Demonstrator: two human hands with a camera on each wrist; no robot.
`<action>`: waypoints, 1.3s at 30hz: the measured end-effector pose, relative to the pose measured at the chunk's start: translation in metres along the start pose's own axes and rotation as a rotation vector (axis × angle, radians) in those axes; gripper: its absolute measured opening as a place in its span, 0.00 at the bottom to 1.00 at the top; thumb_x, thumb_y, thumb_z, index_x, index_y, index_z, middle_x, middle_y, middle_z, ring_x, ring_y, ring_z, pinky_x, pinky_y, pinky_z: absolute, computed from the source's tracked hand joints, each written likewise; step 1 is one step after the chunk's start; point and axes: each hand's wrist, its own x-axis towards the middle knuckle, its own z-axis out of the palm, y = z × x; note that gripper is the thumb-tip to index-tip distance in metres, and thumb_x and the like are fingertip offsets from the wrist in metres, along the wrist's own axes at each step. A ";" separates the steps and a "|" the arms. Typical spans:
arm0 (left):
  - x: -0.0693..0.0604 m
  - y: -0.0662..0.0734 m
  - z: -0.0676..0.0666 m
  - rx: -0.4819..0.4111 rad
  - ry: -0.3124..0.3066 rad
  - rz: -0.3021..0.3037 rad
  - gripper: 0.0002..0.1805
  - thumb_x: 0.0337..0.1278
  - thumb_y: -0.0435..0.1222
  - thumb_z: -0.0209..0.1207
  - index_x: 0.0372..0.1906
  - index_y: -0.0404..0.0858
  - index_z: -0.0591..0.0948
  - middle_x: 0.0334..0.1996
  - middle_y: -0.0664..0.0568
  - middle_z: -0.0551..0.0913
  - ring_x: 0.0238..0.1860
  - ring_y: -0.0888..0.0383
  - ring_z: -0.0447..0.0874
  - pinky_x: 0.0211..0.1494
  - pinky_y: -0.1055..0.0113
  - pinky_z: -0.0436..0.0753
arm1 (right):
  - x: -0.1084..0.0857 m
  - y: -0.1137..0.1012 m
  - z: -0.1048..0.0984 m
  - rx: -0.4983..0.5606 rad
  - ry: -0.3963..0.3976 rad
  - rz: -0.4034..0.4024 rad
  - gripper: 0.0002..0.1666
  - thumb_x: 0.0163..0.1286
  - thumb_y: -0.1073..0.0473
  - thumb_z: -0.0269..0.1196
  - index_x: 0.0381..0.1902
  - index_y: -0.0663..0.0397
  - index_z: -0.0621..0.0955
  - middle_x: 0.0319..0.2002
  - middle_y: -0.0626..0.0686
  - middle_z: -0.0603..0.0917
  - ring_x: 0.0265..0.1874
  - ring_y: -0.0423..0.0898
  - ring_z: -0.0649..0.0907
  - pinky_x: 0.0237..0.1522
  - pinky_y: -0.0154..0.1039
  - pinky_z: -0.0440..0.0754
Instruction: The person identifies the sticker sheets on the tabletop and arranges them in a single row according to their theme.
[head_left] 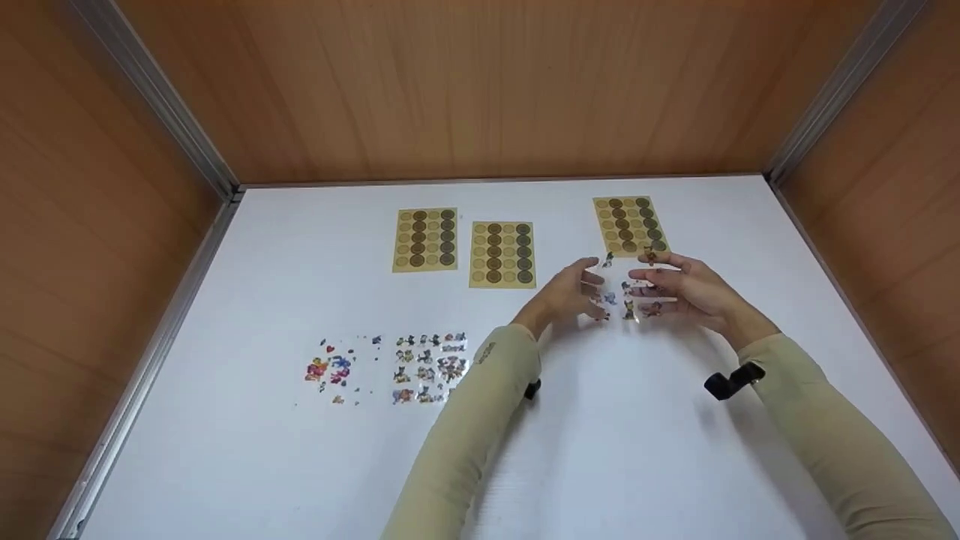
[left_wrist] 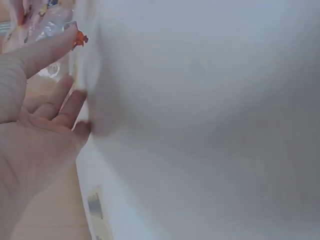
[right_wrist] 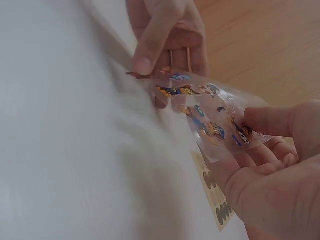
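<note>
A clear sticker sheet (head_left: 628, 309) printed with small cartoon dogs is held up between both hands at the right of the table. My left hand (head_left: 568, 298) pinches its left edge, thumb on the near face. On the opposite edge my right hand (head_left: 697, 294) pinches the sheet between thumb and fingers. In the right wrist view the transparent sheet (right_wrist: 204, 131) bends slightly, and several dog stickers show on it. The left wrist view shows the left thumb (left_wrist: 47, 52) on the sheet's edge by an orange sticker.
Three tan sheets of round stickers lie at the back: a left one (head_left: 425, 240), a middle one (head_left: 502, 255) and one (head_left: 630, 225) just behind the hands. Two clear sticker sheets, one sparse (head_left: 340, 371) and one fuller (head_left: 426, 369), lie at the left, near the left sleeve.
</note>
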 end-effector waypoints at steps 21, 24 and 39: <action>-0.079 0.006 -0.051 -0.401 0.005 0.105 0.30 0.63 0.26 0.65 0.67 0.39 0.67 0.42 0.41 0.84 0.47 0.37 0.86 0.47 0.52 0.89 | -0.016 0.010 0.063 0.024 -0.078 -0.104 0.27 0.77 0.60 0.60 0.68 0.63 0.67 0.61 0.62 0.81 0.55 0.54 0.85 0.53 0.52 0.85; -0.090 0.004 -0.056 -0.410 -0.003 0.140 0.30 0.64 0.26 0.64 0.67 0.39 0.67 0.42 0.41 0.83 0.43 0.42 0.88 0.45 0.50 0.89 | -0.018 0.016 0.073 0.041 -0.091 -0.112 0.21 0.78 0.60 0.59 0.63 0.60 0.70 0.61 0.61 0.81 0.55 0.54 0.85 0.54 0.52 0.85; -0.135 -0.011 -0.077 -0.378 0.025 0.082 0.29 0.66 0.25 0.62 0.68 0.36 0.66 0.44 0.40 0.81 0.43 0.43 0.87 0.44 0.49 0.89 | -0.010 0.036 0.110 0.100 -0.157 -0.085 0.26 0.77 0.63 0.59 0.67 0.67 0.66 0.65 0.63 0.77 0.56 0.54 0.84 0.55 0.52 0.84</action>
